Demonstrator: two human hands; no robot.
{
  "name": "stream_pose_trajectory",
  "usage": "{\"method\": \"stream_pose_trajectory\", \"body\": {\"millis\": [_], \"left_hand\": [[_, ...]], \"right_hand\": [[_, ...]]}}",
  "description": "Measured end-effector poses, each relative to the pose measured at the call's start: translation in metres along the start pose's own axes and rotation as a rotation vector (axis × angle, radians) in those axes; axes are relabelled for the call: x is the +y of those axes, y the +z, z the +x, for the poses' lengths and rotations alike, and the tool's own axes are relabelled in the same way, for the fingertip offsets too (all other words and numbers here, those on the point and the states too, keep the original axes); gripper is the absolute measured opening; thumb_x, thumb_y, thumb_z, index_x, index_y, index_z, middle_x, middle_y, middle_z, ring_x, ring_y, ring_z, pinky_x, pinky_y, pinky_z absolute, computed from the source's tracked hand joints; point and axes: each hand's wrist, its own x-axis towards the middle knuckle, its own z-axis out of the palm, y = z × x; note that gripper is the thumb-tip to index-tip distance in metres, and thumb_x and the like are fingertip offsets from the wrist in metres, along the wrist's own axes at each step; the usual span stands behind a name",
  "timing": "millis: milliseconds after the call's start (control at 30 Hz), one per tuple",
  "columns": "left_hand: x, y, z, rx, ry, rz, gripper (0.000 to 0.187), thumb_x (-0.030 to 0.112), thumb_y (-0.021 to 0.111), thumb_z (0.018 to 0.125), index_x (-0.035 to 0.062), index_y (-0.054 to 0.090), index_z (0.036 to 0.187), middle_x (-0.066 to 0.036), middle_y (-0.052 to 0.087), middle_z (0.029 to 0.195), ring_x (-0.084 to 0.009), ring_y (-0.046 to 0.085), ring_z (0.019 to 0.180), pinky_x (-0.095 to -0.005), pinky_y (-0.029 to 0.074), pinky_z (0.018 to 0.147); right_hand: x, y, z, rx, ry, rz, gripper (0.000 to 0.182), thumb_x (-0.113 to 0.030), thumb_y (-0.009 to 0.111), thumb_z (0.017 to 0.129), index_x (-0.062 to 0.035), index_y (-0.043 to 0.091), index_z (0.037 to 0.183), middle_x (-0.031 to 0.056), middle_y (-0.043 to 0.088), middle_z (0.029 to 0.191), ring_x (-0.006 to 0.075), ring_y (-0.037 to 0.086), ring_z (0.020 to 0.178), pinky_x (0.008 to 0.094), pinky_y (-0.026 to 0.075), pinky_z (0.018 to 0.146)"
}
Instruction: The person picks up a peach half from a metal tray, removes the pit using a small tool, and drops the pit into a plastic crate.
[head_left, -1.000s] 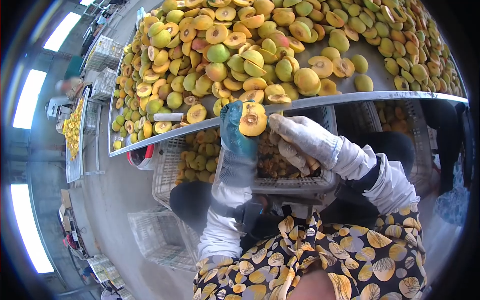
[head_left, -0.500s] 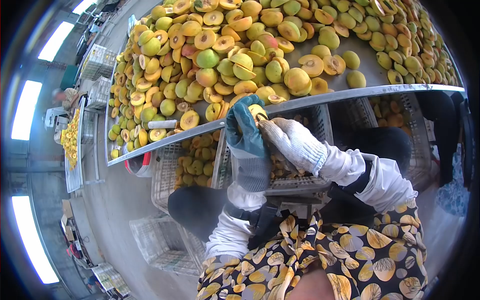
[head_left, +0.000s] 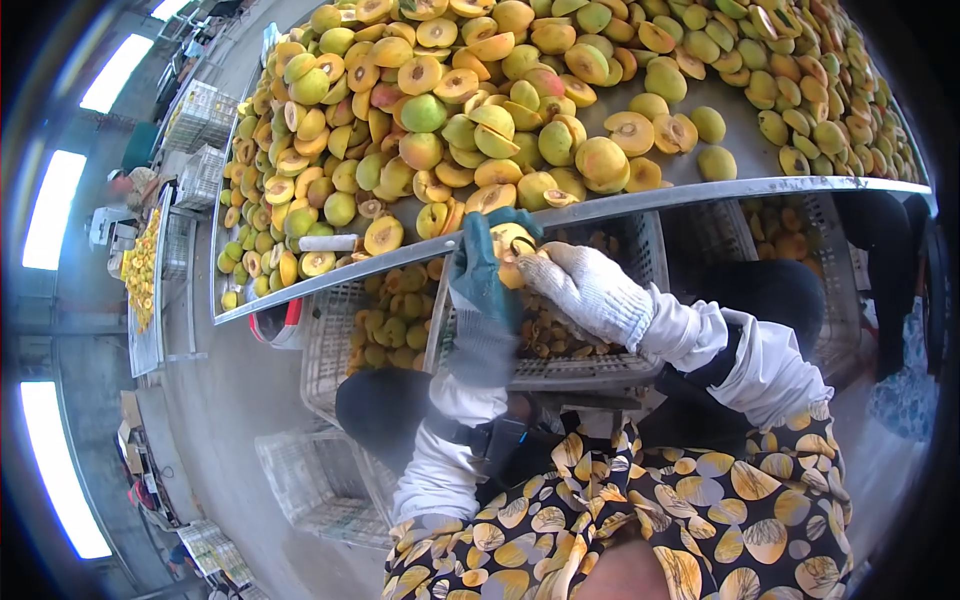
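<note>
My left hand (head_left: 485,262), in a green-coated grey glove, is closed round a yellow peach half (head_left: 508,262) with its cut side towards me. My right hand (head_left: 590,290), in a white knit glove, is closed with its fingertips against that half. A thin dark curved blade (head_left: 522,244), like that of a pitting tool, shows at the cut face; its handle is hidden in the right hand. Both hands are just in front of the metal table rim (head_left: 600,212). Beyond the rim lie many whole and halved peaches (head_left: 480,130).
Beneath the hands stands a crate (head_left: 590,372) with fruit scraps (head_left: 570,335). To its left, another crate (head_left: 330,345) holds peaches (head_left: 395,320). A white crate (head_left: 310,480) rests on the floor. A white cylindrical handle (head_left: 328,243) lies among the fruit. Another person (head_left: 135,190) is far left.
My left hand has turned and lowered slightly, its forearm blurred, so more of the peach half shows. The right hand stays close against it. The whole view has shifted slightly.
</note>
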Motion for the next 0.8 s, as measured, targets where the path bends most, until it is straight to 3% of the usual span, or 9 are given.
{"method": "stream_pose_trajectory", "body": {"millis": [67, 100, 233, 333, 433, 533, 667, 700, 800], "left_hand": [[-0.003, 0.007, 0.002, 0.157, 0.051, -0.150, 0.045, 0.039, 0.047, 0.107, -0.0014, 0.061, 0.120, -0.015, 0.068, 0.108, -0.0220, 0.066, 0.096, -0.0325, 0.055, 0.085], [-0.005, 0.013, -0.001, 0.147, 0.139, -0.084, 0.046, 0.040, 0.045, 0.108, -0.0018, 0.061, 0.122, -0.015, 0.067, 0.113, -0.0234, 0.066, 0.100, -0.0334, 0.055, 0.089], [-0.001, 0.031, -0.005, 0.190, 0.249, 0.008, 0.048, 0.042, 0.044, 0.108, -0.0005, 0.056, 0.128, -0.016, 0.066, 0.120, -0.0247, 0.065, 0.105, -0.0370, 0.054, 0.092], [-0.002, 0.039, -0.007, 0.186, 0.389, 0.159, 0.050, 0.042, 0.041, 0.109, -0.0013, 0.058, 0.127, -0.015, 0.066, 0.120, -0.0234, 0.063, 0.107, -0.0355, 0.052, 0.094], [0.002, 0.051, -0.007, 0.182, 0.483, 0.375, 0.053, 0.042, 0.035, 0.110, -0.0019, 0.058, 0.127, -0.014, 0.066, 0.119, -0.0213, 0.062, 0.106, -0.0339, 0.050, 0.096], [0.005, 0.056, -0.004, 0.136, 0.518, 0.402, 0.052, 0.042, 0.034, 0.111, -0.0016, 0.058, 0.126, -0.014, 0.065, 0.118, -0.0211, 0.062, 0.107, -0.0337, 0.049, 0.096], [-0.003, 0.040, 0.008, -0.005, 0.350, 0.228, 0.040, 0.029, 0.039, 0.111, -0.0018, 0.059, 0.124, -0.013, 0.065, 0.117, -0.0204, 0.062, 0.106, -0.0338, 0.049, 0.097], [-0.003, 0.036, 0.008, -0.058, 0.365, 0.233, 0.037, 0.028, 0.042, 0.110, -0.0017, 0.060, 0.123, -0.013, 0.067, 0.115, -0.0199, 0.064, 0.101, -0.0339, 0.053, 0.092], [-0.005, 0.041, 0.004, -0.014, 0.297, 0.056, 0.041, 0.032, 0.042, 0.110, -0.0020, 0.061, 0.122, -0.013, 0.068, 0.112, -0.0195, 0.066, 0.096, -0.0335, 0.055, 0.088]], "right_hand": [[0.001, 0.002, -0.003, 0.033, 0.056, 0.017, 0.058, -0.051, 0.048, 0.101, 0.0033, 0.067, 0.100, 0.0216, 0.066, 0.074, 0.0375, 0.068, 0.069, 0.0443, 0.053, 0.068], [-0.002, 0.002, -0.005, 0.010, 0.107, 0.098, 0.058, -0.052, 0.049, 0.102, 0.0031, 0.067, 0.100, 0.0167, 0.066, 0.072, 0.0284, 0.067, 0.061, 0.0396, 0.054, 0.060], [-0.006, 0.007, -0.006, -0.007, 0.237, 0.436, 0.058, -0.055, 0.048, 0.102, 0.0012, 0.062, 0.107, 0.0045, 0.058, 0.066, 0.0141, 0.056, 0.046, 0.0279, 0.044, 0.038], [-0.008, 0.005, -0.010, -0.033, 0.184, 0.546, 0.056, -0.055, 0.048, 0.102, -0.0002, 0.060, 0.106, 0.0035, 0.056, 0.065, 0.0135, 0.053, 0.044, 0.0275, 0.041, 0.036], [-0.023, -0.006, -0.010, -0.069, 0.289, 0.507, 0.056, -0.057, 0.047, 0.102, -0.0027, 0.059, 0.097, 0.0029, 0.053, 0.061, 0.0124, 0.049, 0.041, 0.0275, 0.039, 0.034], [-0.017, -0.024, -0.007, -0.252, 0.361, 0.653, 0.057, -0.060, 0.046, 0.101, -0.0053, 0.057, 0.091, 0.0019, 0.050, 0.058, 0.0116, 0.047, 0.038, 0.0271, 0.038, 0.032], [-0.014, -0.030, -0.005, -0.326, 0.425, 0.836, 0.052, -0.059, 0.049, 0.101, -0.0087, 0.055, 0.088, -0.0011, 0.048, 0.056, 0.0101, 0.045, 0.036, 0.0254, 0.038, 0.032], [-0.012, -0.033, -0.007, -0.482, 0.485, 1.147, 0.049, -0.057, 0.052, 0.100, -0.0101, 0.053, 0.089, -0.0042, 0.045, 0.055, 0.0079, 0.044, 0.036, 0.0239, 0.037, 0.031], [-0.011, -0.032, -0.010, -0.544, 0.477, 1.242, 0.048, -0.057, 0.054, 0.100, -0.0104, 0.053, 0.091, -0.0063, 0.043, 0.055, 0.0064, 0.042, 0.037, 0.0228, 0.035, 0.031]]}}
